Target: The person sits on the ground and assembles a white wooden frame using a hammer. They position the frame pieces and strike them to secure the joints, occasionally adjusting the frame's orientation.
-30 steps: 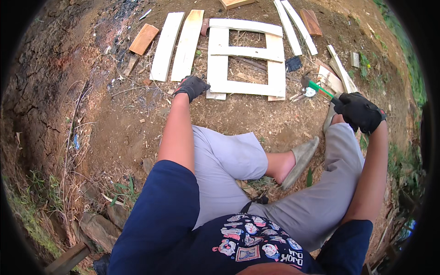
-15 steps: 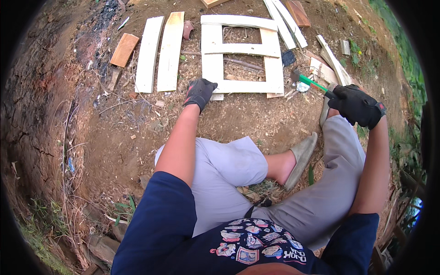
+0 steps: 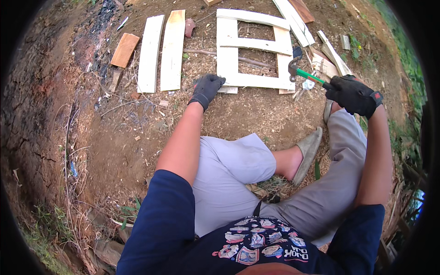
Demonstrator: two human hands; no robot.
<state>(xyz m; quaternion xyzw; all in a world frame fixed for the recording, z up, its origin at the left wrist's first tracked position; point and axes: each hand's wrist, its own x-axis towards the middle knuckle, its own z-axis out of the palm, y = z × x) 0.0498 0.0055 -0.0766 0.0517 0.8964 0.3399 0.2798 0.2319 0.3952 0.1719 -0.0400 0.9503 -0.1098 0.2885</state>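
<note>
A pale wooden frame [image 3: 263, 81], made of two uprights and three crosspieces, lies on the ground ahead of me. My left hand [image 3: 207, 90], in a black glove, is at its near left corner. The fingers are closed, with the tips against the corner; anything pinched between them is too small to make out. In my black-gloved right hand [image 3: 352, 95] is a hammer [image 3: 308, 77] with a green and black handle. Its metal head is raised beside the frame's near right corner.
Two pale planks [image 3: 150, 55] [image 3: 173, 52] lie left of the frame, beside a short brown board [image 3: 124, 50]. More long planks [image 3: 294, 23] and wood offcuts [image 3: 324, 66] lie to the right. My slippered foot [image 3: 308, 153] rests on the dirt, near the right leg.
The wooden frame has shifted right, away from the two left planks. My left hand has moved slightly right with its corner. The hammer head has swung a little left, nearer the frame.
</note>
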